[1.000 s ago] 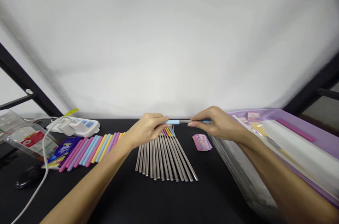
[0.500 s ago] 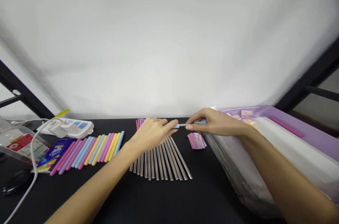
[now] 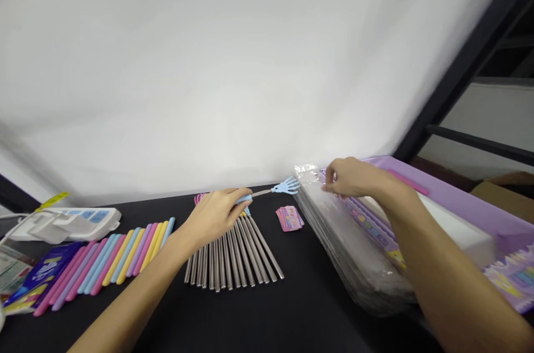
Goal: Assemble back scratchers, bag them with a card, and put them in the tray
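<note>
My left hand [image 3: 219,211] is closed around the blue handle of a telescopic back scratcher [image 3: 286,186]. Its short metal rod points right and ends in a light-blue hand-shaped head, next to the stacked bags. My right hand [image 3: 348,178] is over the far end of the stack of clear plastic bags [image 3: 334,230], fingers curled; what lies between the fingertips is hidden. Below my left hand, several metal rods [image 3: 237,258] lie fanned out, with coloured scratcher heads at their far ends, partly covered by that hand. A small pile of pink cards [image 3: 289,218] lies between rods and bags.
A row of pink, purple, blue and yellow handle tubes [image 3: 125,250] lies at left, beside a dark-blue packet [image 3: 41,275]. Behind them sits a white power strip [image 3: 100,218] with a cable. A purple bin [image 3: 450,203] stands at right, and a white wall [image 3: 233,75] rises behind.
My right hand has let go of the back scratcher and moved right to the bags. The blue head is now uncovered. The view has turned to the right.
</note>
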{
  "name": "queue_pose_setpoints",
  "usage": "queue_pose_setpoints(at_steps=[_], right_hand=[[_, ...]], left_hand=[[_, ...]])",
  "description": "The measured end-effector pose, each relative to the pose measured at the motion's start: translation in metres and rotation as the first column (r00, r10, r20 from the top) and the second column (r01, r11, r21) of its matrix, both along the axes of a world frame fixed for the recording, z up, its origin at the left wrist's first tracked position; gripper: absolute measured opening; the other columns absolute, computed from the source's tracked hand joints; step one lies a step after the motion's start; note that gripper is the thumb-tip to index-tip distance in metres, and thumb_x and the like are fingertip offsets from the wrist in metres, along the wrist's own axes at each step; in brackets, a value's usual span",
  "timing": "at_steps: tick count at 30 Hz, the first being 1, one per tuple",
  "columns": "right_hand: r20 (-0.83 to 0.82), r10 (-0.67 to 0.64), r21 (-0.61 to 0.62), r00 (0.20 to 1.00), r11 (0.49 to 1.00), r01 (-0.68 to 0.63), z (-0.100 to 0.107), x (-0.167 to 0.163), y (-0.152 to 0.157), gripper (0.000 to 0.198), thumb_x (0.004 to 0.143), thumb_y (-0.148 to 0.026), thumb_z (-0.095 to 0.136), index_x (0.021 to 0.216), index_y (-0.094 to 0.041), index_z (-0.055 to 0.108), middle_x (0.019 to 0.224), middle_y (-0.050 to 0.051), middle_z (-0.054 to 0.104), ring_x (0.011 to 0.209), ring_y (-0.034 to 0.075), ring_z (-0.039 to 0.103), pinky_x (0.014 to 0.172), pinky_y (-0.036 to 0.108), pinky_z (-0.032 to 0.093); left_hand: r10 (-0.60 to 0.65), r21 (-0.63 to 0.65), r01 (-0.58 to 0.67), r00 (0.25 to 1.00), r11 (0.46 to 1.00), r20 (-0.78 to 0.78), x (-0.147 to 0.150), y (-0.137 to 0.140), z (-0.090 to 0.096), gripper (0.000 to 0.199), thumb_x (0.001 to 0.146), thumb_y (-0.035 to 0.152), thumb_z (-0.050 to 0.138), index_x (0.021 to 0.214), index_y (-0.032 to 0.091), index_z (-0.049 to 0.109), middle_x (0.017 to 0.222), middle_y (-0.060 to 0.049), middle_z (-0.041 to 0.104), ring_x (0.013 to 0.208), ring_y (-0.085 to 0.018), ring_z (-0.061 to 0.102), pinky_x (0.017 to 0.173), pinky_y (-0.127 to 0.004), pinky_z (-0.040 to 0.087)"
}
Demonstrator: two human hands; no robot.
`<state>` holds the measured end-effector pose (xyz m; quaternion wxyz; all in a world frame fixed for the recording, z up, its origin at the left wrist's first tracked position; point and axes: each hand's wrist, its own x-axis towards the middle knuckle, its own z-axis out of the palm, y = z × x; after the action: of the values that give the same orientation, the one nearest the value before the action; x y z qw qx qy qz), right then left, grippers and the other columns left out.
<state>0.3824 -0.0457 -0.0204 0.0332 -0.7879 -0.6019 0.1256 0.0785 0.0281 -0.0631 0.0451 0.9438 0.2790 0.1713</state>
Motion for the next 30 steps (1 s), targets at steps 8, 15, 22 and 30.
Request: queue_pose_setpoints(at_steps=[8, 15, 22, 30], right_hand=[[-0.007, -0.024, -0.151, 1.000, 0.988, 0.023, -0.013, -0.003, 0.000, 0.038, 0.061, -0.028, 0.074, 0.038, -0.020, 0.046, 0.041, 0.005, 0.058, 0.047, 0.020, 0.059, 0.050, 0.032, 0.043], [0.052, 0.000, -0.150, 0.999, 0.989, 0.008, -0.010, -0.010, 0.003, 0.030, 0.060, -0.018, 0.067, 0.037, -0.019, 0.049, 0.046, 0.005, 0.062, 0.049, 0.019, 0.060, 0.049, 0.029, 0.042], [0.073, -0.028, -0.145, 0.997, 0.989, 0.038, -0.010, -0.013, 0.003, 0.030, 0.059, -0.018, 0.066, 0.037, -0.020, 0.045, 0.043, 0.004, 0.059, 0.048, 0.018, 0.060, 0.047, 0.028, 0.043], [0.073, 0.000, -0.198, 0.997, 0.980, 0.015, -0.010, -0.016, 0.005, 0.025, 0.061, -0.009, 0.057, 0.038, -0.017, 0.052, 0.048, 0.007, 0.063, 0.051, 0.018, 0.062, 0.050, 0.027, 0.043]], left_hand=[[-0.105, -0.008, 0.104, 0.994, 0.995, -0.041, 0.023, -0.012, 0.000, 0.027, 0.099, 0.032, 0.040, 0.108, 0.024, 0.063, 0.086, -0.002, 0.070, 0.075, -0.018, 0.066, 0.064, -0.026, 0.044], [-0.053, -0.018, 0.053, 0.998, 0.998, -0.043, 0.014, -0.008, 0.000, 0.027, 0.099, 0.034, 0.040, 0.110, 0.024, 0.062, 0.090, -0.002, 0.071, 0.078, -0.018, 0.066, 0.066, -0.026, 0.044], [-0.050, -0.010, 0.049, 0.997, 0.999, -0.053, 0.012, -0.008, 0.001, 0.025, 0.099, 0.033, 0.041, 0.109, 0.024, 0.063, 0.088, -0.002, 0.070, 0.076, -0.018, 0.065, 0.063, -0.026, 0.043], [-0.051, 0.009, 0.052, 0.996, 0.999, -0.075, 0.011, -0.007, -0.001, 0.026, 0.098, 0.033, 0.042, 0.112, 0.025, 0.063, 0.091, -0.003, 0.071, 0.080, -0.019, 0.067, 0.066, -0.027, 0.044]])
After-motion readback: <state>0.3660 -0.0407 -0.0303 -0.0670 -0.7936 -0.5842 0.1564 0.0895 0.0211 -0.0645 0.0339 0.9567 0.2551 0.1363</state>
